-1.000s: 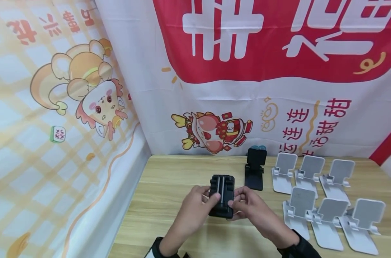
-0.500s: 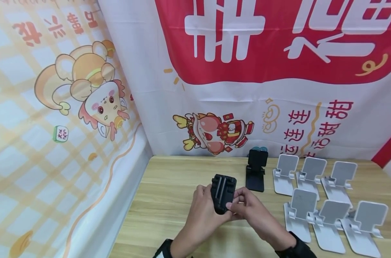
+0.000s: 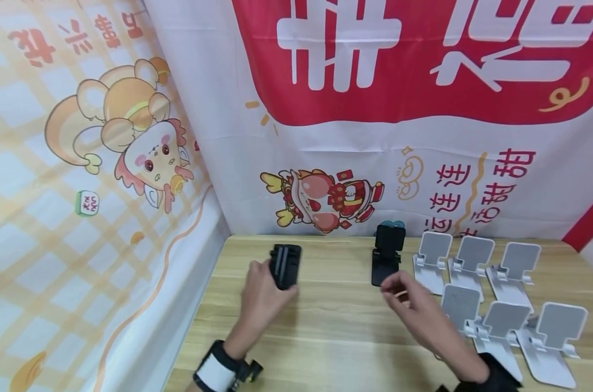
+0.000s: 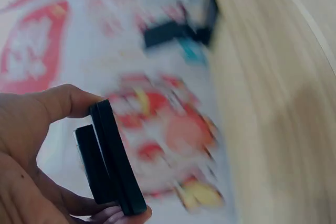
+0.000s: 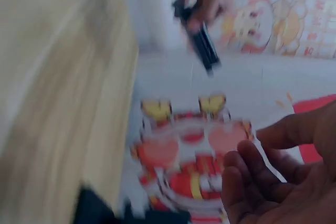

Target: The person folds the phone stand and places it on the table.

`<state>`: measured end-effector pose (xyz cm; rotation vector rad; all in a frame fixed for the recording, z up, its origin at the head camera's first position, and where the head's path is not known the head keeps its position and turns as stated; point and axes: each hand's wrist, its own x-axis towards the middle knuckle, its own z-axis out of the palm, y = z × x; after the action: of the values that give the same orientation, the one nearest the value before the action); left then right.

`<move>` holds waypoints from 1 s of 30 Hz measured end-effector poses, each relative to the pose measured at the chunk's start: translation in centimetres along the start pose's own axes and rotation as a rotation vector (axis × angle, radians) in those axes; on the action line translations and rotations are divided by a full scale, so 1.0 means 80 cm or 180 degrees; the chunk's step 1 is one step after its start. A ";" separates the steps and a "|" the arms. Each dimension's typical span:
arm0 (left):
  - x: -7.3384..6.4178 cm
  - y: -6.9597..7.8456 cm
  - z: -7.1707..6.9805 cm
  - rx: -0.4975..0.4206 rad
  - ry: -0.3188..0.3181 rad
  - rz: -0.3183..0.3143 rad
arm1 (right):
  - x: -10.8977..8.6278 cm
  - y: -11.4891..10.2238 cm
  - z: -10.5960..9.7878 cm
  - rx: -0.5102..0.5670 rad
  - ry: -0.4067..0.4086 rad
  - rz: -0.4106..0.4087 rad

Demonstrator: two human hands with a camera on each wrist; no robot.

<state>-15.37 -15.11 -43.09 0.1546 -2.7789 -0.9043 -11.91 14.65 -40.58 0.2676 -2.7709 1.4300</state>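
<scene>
Probably light and rigid, the folded black phone stand (image 3: 288, 267) suits edge gripping: the left hand (image 3: 262, 294) clamps it between fingers; the right hand (image 3: 414, 305), loosely curled, holds nothing.

- Your head view looked forward and down from above, set farthest off, across the table (image 3: 340, 354) to the back cloth (image 3: 220, 125).
- Your left wrist view faced the back cloth sideways, close to your left hand (image 4: 21, 145).
- Your right wrist view, also sideways, sat close to your right hand (image 5: 310, 182), with your left hand farther away.
- All three shared the red cartoon figure (image 3: 313, 202).
</scene>
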 end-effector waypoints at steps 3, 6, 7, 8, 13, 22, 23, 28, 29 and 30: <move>0.037 -0.047 -0.001 0.0322 0.0128 -0.0139 | -0.002 0.020 -0.030 -0.0885 0.0278 -0.0422; 0.065 -0.092 0.003 0.0644 0.0134 -0.0273 | -0.005 0.040 -0.053 -0.1544 0.0382 -0.0531; 0.072 -0.104 0.005 0.0733 0.0115 -0.0312 | -0.006 0.047 -0.059 -0.1758 0.0376 -0.0517; 0.076 -0.115 0.007 0.0799 0.0081 -0.0347 | -0.007 0.053 -0.063 -0.1962 0.0380 -0.0512; 0.085 -0.147 0.015 0.0877 -0.0105 -0.0472 | -0.012 0.077 -0.075 -0.2457 0.0329 -0.0518; 0.082 -0.158 0.025 0.1021 -0.0397 -0.0486 | -0.004 0.102 -0.079 -0.2594 0.0741 -0.0890; 0.082 -0.159 0.025 0.1022 -0.0408 -0.0489 | -0.003 0.106 -0.079 -0.2594 0.0779 -0.0927; 0.083 -0.161 0.026 0.1014 -0.0493 -0.0504 | -0.002 0.113 -0.082 -0.2434 0.0642 -0.0664; 0.083 -0.160 0.026 0.1029 -0.0523 -0.0499 | -0.001 0.113 -0.085 -0.2411 0.0582 -0.0574; 0.084 -0.159 0.025 0.1052 -0.0562 -0.0488 | 0.000 0.113 -0.087 -0.2392 0.0526 -0.0491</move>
<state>-21.96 -25.34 -51.09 0.3604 -3.0999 -0.5021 -13.77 25.44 -43.78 0.3072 -2.8230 0.3012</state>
